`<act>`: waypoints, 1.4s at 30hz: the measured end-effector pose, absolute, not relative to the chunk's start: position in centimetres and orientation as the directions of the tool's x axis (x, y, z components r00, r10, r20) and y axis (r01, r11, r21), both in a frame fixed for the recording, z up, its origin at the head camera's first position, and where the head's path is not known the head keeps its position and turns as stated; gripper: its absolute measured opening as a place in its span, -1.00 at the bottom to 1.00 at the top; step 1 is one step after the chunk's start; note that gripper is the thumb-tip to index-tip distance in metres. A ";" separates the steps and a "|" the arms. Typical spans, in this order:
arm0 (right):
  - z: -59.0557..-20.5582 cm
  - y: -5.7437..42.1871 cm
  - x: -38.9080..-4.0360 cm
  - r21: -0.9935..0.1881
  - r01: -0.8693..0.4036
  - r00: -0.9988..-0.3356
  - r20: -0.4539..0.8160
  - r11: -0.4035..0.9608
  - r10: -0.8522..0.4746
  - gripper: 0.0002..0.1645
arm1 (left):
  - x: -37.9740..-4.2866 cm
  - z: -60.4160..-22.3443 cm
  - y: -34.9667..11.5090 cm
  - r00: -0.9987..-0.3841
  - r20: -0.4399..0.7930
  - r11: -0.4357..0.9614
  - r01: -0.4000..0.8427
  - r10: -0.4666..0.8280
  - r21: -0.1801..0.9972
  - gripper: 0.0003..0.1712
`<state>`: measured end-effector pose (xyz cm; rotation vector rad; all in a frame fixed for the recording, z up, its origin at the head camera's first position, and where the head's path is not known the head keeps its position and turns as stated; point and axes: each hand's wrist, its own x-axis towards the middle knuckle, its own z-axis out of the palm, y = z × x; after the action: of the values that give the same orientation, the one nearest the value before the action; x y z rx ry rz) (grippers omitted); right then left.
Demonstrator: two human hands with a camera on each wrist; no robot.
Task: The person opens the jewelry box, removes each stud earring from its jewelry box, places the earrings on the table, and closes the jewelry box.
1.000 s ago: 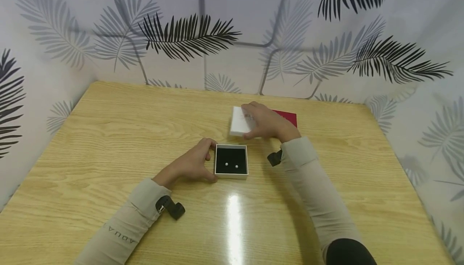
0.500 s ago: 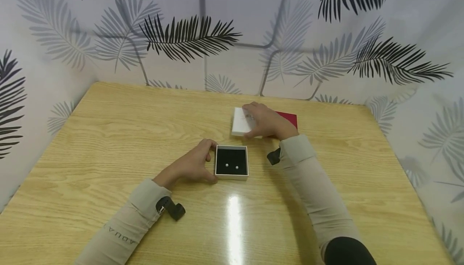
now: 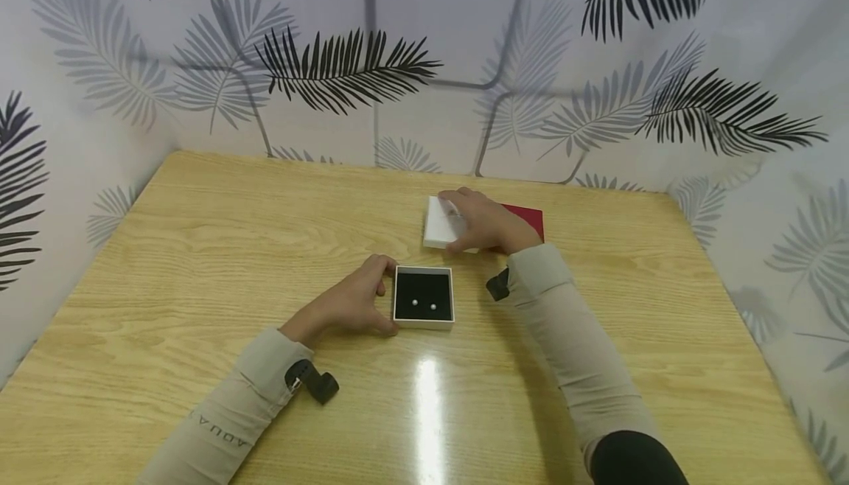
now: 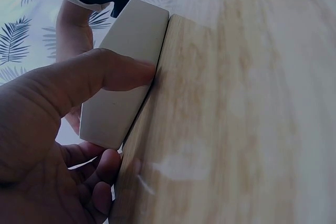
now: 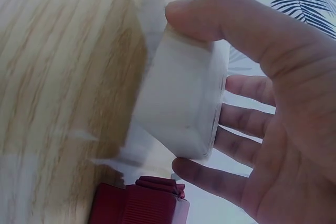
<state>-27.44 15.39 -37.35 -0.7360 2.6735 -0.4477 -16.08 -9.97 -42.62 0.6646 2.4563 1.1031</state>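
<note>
In the head view, a small open jewellery box with white walls and a black pad lies on the table. Two pearl-like stud earrings sit on the pad. My left hand grips the box from its left side, thumb at the near corner, fingers at the far one. In the left wrist view, the thumb presses the box's pale side wall. My right hand holds a white box lid between thumb and fingers, farther back. The right wrist view shows the lid's pale side; its far part is hidden.
A red box-like item lies just right of the lid, partly covered by my right hand. The wooden table ends at the back against a leaf-patterned curtain. Light glares off the table in front of the box.
The lid has shifted very slightly to the right from a second ago. My right wrist has drawn a little to the left. The left hand and the box stay where they were.
</note>
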 end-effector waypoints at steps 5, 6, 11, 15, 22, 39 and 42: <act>-37.6 15.3 -27.7 -0.362 -0.425 -0.815 -0.246 0.830 -0.524 0.18 | -16.2 -42.6 -10.0 -0.820 -0.127 0.581 0.277 0.558 0.766 -0.01; -37.6 15.3 -27.7 -0.358 -0.423 -0.816 -0.249 0.833 -0.522 0.18 | -16.2 -42.6 -10.0 -0.819 -0.128 0.580 0.276 0.559 0.766 -0.01; -37.5 15.2 -27.7 -0.325 -0.429 -0.818 -0.256 0.843 -0.515 0.19 | -16.2 -42.7 -10.0 -0.822 -0.130 0.577 0.267 0.554 0.772 -0.01; -37.6 15.1 -27.8 -0.275 -0.449 -0.818 -0.256 0.850 -0.515 0.17 | -16.1 -42.7 -10.0 -0.823 -0.135 0.576 0.260 0.552 0.775 0.00; -37.8 15.0 -28.0 -0.268 -0.443 -0.819 -0.268 0.856 -0.508 0.17 | -16.1 -42.8 -10.0 -0.824 -0.130 0.577 0.263 0.551 0.774 0.00; -38.3 15.2 -28.0 -0.353 -0.391 -0.817 -0.292 0.850 -0.498 0.15 | -16.0 -42.5 -9.9 -0.825 -0.154 0.588 0.243 0.544 0.772 0.01; -38.3 15.2 -28.0 -0.362 -0.390 -0.814 -0.294 0.847 -0.501 0.15 | -16.0 -42.6 -9.9 -0.825 -0.151 0.588 0.247 0.544 0.771 0.02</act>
<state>-28.01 15.20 -38.31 -0.6641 2.6426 -0.4035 -16.03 -9.94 -42.59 0.6384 2.4478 1.1056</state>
